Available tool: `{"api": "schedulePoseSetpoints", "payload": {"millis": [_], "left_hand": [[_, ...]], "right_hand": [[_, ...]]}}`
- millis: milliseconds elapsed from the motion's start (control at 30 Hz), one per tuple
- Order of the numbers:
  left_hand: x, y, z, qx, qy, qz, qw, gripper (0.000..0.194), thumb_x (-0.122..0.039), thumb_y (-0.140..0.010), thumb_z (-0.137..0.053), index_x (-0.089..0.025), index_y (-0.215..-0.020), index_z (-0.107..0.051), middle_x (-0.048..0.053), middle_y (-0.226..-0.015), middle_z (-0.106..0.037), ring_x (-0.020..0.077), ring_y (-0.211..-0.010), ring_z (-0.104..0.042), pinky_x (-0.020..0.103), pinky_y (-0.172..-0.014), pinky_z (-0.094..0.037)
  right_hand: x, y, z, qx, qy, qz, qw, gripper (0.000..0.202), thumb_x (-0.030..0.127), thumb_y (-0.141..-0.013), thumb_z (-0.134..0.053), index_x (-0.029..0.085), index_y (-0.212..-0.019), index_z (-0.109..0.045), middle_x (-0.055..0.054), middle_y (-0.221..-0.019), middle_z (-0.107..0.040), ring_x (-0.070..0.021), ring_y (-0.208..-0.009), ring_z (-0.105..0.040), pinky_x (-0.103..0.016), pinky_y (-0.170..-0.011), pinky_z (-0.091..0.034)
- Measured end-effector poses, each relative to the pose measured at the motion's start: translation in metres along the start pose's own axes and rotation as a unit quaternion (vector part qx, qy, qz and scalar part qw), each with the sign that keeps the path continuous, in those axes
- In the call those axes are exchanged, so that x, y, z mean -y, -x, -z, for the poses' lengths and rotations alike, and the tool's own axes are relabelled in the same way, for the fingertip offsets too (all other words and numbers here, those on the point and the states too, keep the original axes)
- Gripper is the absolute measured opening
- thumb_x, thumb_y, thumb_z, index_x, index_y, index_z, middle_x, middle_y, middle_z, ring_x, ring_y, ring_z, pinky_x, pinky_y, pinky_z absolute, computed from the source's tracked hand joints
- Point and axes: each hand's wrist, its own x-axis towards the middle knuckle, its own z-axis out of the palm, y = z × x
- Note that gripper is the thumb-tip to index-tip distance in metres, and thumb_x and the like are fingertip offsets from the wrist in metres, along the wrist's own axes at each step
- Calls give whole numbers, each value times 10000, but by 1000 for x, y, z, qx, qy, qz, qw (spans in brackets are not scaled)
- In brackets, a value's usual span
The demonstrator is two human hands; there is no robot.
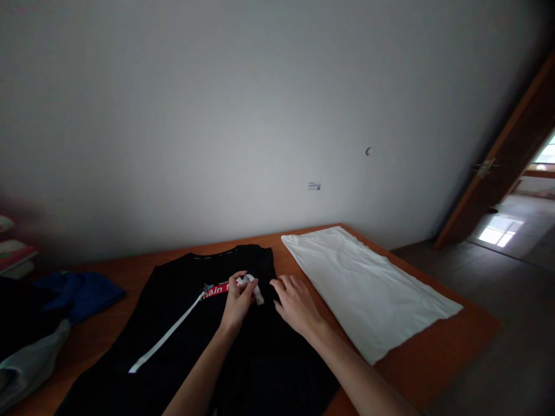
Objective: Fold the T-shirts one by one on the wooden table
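A black shirt (182,312) is spread on the wooden table, with a red printed panel (215,290) bearing white letters across its chest. A long white strip (169,335) runs slantwise over its left part. At the panel's right end, my left hand (236,303) is closed on a white band (256,290) that looks bent over. My right hand (297,305) is at the shirt's right edge, its fingers bent and the thumb apart from them. Dark cloth shows between that thumb and forefinger; whether they touch it is unclear.
A white cloth (368,283) lies flat on the table (459,341) to the right. Blue cloth (87,294) and a grey garment (37,358) are heaped at the left. Behind the table rises a pale wall (243,127); a wooden door (498,150) stands open at the far right.
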Motion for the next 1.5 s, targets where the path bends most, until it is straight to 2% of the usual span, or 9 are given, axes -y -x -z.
{"api": "schedulePoseSetpoints", "payload": {"millis": [133, 300, 433, 600, 867, 1033, 1200, 1367, 1500], "left_hand": [[-3, -2, 2, 6, 7, 7, 1000, 633, -402, -651, -808, -292, -1179, -478, -35, -810, -675, 149, -716, -665, 269, -655, -525], [-7, -7, 10, -6, 32, 21, 999, 641, -379, -666, -819, -296, -1201, -477, -3, -900, -682, 140, -749, -683, 265, -698, -530], [-10, -19, 15, -43, 46, 32, 997, 589, -371, -725, -789, -303, -1211, -463, 16, -930, -660, 133, -738, -684, 275, -700, -547], [-15, -38, 16, -41, 1, 39, 998, 398, -364, -696, -791, -199, -1033, -658, 46, -786, -669, 155, -631, -653, 307, -620, -546], [-19, -23, 24, -115, -133, -122, 977, 429, -493, -599, -802, -177, -878, -719, 24, -794, -681, 181, -741, -630, 263, -649, -492], [-15, -22, 34, -159, -165, -152, 961, 409, -424, -632, -731, -221, -944, -562, -41, -700, -575, 160, -584, -591, 288, -563, -500], [-7, -34, 43, -166, -211, -162, 949, 347, -354, -659, -635, -229, -967, -535, -64, -691, -486, 151, -546, -537, 283, -506, -471], [-5, -34, 49, -149, -304, -204, 918, 306, -238, -713, -587, -233, -1013, -526, -60, -716, -474, 160, -618, -549, 321, -658, -503], [-6, -28, 51, -125, -408, -253, 868, 356, -71, -662, -548, -224, -984, -558, 11, -849, -517, 238, -862, -572, 455, -910, -476]], "right_hand": [[0, -2, -10, -12, -21, -23, 999, 148, 135, -860, -633, 223, -978, -631, -63, -1030, -657, -241, -1006, -603, -364, -905, -491], [-7, 4, -27, -42, -115, -26, 992, 185, 91, -820, -597, 215, -955, -575, -47, -990, -637, -210, -966, -602, -321, -888, -482], [-8, 6, -29, -48, -157, -5, 986, 220, 79, -801, -569, 229, -960, -547, -45, -990, -631, -216, -974, -600, -328, -888, -481], [-7, 6, -27, -49, -171, -4, 984, 208, 92, -810, -562, 233, -961, -541, -43, -992, -627, -216, -976, -597, -334, -891, -479], [-10, 6, -26, -55, -178, -10, 982, 181, 94, -803, -563, 223, -929, -544, -49, -983, -617, -217, -959, -590, -341, -889, -481], [-13, 8, -24, -64, -198, -18, 978, 210, 75, -789, -565, 230, -931, -550, -44, -968, -613, -220, -969, -594, -344, -888, -487], [-12, 9, -19, -34, -186, 16, 982, 393, 57, -777, -611, 248, -1121, -614, -58, -1148, -612, -238, -1100, -567, -387, -1002, -453], [-16, 8, -19, -23, -184, 29, 982, 287, 85, -857, -610, 273, -1060, -687, -38, -1124, -637, -217, -1064, -574, -375, -979, -456], [-21, 10, -22, -35, -197, 16, 980, 256, 94, -890, -585, 258, -1055, -691, -35, -1082, -651, -208, -1038, -577, -366, -964, -458]]}}
